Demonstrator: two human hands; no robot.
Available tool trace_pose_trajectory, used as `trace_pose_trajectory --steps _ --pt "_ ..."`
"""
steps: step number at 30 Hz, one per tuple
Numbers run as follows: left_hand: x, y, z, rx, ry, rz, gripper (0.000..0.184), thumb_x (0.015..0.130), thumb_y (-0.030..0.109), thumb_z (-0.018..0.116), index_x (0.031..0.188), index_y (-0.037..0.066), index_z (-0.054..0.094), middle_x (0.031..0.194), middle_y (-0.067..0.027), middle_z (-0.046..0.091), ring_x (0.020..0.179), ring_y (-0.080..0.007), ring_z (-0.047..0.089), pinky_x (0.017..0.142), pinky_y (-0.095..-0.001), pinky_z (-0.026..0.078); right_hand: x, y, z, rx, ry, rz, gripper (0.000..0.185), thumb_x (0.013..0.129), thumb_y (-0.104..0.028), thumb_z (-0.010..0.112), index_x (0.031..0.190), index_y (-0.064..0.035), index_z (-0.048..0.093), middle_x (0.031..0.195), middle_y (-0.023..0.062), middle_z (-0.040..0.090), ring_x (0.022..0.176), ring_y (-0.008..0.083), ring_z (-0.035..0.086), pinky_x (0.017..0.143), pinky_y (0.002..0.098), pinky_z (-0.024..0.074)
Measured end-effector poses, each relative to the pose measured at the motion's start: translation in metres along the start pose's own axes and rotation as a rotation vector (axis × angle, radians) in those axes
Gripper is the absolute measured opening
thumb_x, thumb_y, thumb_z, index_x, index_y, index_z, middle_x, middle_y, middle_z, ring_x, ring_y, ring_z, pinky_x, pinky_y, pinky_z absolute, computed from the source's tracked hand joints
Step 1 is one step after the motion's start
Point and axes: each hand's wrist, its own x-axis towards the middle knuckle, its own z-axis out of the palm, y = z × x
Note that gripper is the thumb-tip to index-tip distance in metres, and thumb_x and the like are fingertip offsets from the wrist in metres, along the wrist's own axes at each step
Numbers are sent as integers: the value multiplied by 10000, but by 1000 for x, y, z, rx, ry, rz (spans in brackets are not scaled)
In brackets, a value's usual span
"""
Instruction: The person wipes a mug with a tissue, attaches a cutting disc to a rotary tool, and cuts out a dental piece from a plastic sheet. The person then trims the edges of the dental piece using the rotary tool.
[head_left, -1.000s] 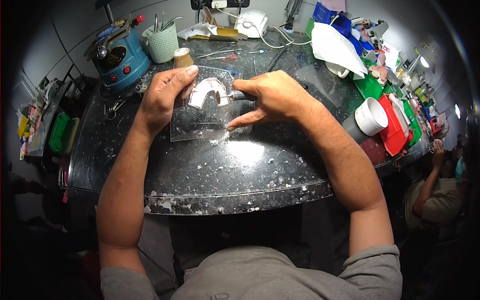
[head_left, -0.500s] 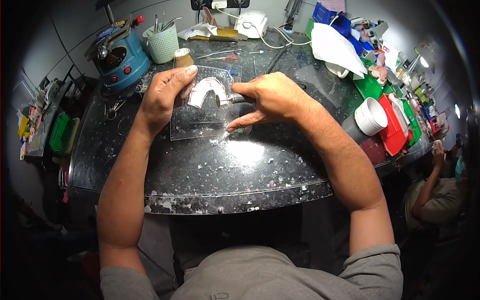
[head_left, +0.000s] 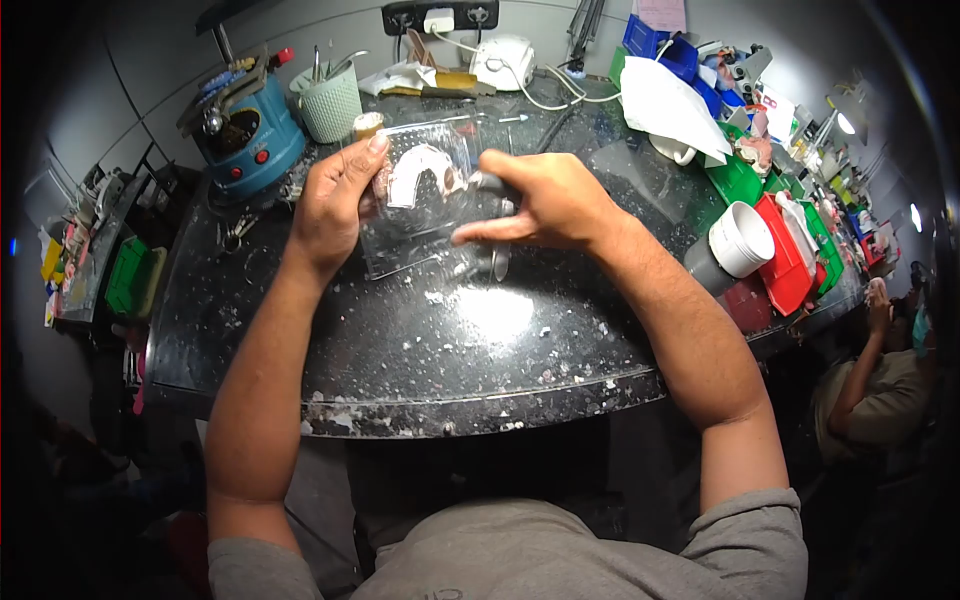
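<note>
A clear square plate (head_left: 405, 255) is held up over the bench, its left edge between the thumb and fingers of my left hand (head_left: 335, 200). Against it lies a white horseshoe-shaped piece (head_left: 410, 178), with a pinkish part at its left side near my fingers. My right hand (head_left: 550, 200) is closed round a dark rotary handpiece (head_left: 495, 190), partly hidden by the fingers. The handpiece tip is at the right arm of the white piece; whether they touch I cannot tell.
On the black bench (head_left: 450, 340) stand a blue machine (head_left: 245, 140), a pale green cup of tools (head_left: 332, 103), a small jar (head_left: 368, 124), a white tub (head_left: 741, 240) and a red bin (head_left: 783, 255). Another person (head_left: 880, 395) is at the far right.
The clear plate has tilted and shifted slightly right with my left hand. The handpiece tip has moved back up against the white piece. The whole view has shifted a little.
</note>
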Motion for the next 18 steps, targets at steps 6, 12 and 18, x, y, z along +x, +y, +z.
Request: trace_pose_trajectory --steps 6,12,18 --pt "-1 -1 20 -126 152 15 289 1063 326 491 998 71 608 820 -41 675 744 -153 706 622 -242 542 2 6 -3 295 495 241 510 849 -444 807 1056 -75 523 604 -28 514 522 70 497 479 262 410" --pt "-1 -8 20 -368 157 86 114 1017 144 573 918 88 563 976 -83 703 925 -185 721 880 -360 624 3 2 -6 245 627 170 432 882 -419 778 960 -77 526 607 -23 509 521 66 487 479 265 410" --pt "-7 -5 28 -400 159 71 84 1026 154 561 989 81 579 1040 -131 709 1054 -256 704 908 -356 607 2 -5 -13 447 594 344 420 900 -409 759 981 -63 535 622 1 537 546 90 523 514 276 440"
